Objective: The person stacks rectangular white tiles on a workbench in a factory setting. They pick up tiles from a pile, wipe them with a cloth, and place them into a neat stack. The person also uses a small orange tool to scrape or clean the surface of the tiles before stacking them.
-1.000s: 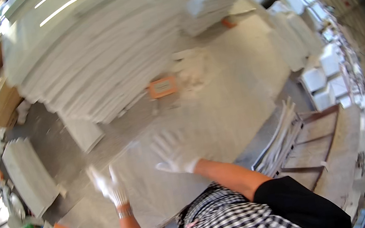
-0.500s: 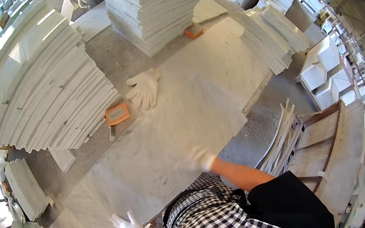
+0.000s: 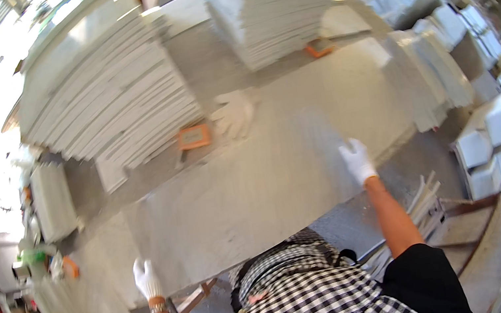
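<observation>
Large pale stone slab (image 3: 255, 182), grey-white, lying flat and broad across the middle of the view, long axis running from lower left up to the right. It appears to rest on a table or stand beneath, though the support itself is hidden by the slab.

Left hand (image 3: 146, 279), white glove, at the slab's near left corner; fingers look curled over the edge, gripping it. Right hand (image 3: 356, 160), also gloved, set on the near edge further right, fingers extended up onto the top face; whether the thumb hooks under the edge cannot be told. Hands well apart, one toward each end of the near side — a spread that would steady so wide a piece.

On the far side of the slab: a loose white glove (image 3: 233, 113) lying on the surface, and just beside it a small orange-framed tool (image 3: 193, 137).

Beyond: a tall leaning stack of white slabs (image 3: 107, 101) at left, a second upright stack (image 3: 277, 1) at top centre, thinner sheets (image 3: 430, 74) fanned at right. An orange block (image 3: 318, 48) sits at the foot of the second stack. Wooden frame pieces (image 3: 477, 224) at lower right, near floor level.
</observation>
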A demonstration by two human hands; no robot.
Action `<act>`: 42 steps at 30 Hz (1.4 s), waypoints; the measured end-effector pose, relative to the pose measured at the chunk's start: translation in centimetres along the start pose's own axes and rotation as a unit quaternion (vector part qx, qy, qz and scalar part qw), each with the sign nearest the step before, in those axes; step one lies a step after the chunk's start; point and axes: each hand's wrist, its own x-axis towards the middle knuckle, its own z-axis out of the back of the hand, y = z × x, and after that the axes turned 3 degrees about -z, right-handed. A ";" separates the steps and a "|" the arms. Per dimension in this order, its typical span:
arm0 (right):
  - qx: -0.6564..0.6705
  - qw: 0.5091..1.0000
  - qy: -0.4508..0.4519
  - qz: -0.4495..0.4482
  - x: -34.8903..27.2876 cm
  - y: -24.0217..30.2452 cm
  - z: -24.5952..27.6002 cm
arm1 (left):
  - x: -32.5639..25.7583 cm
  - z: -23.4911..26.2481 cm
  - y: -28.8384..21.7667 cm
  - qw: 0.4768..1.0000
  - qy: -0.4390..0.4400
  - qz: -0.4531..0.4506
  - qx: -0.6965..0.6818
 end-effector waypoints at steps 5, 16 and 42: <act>0.194 0.971 0.136 -0.027 -1.0 2.0 0.4 | 1.2 2.1 -1.4 0.996 0.041 0.030 -0.073; 0.324 0.934 0.149 -0.016 -8.2 3.5 2.0 | -0.2 3.1 3.1 0.925 0.082 0.035 -0.369; 0.301 0.844 0.444 0.006 -23.6 14.6 -3.9 | -1.1 0.4 3.0 0.806 0.327 -0.281 -0.406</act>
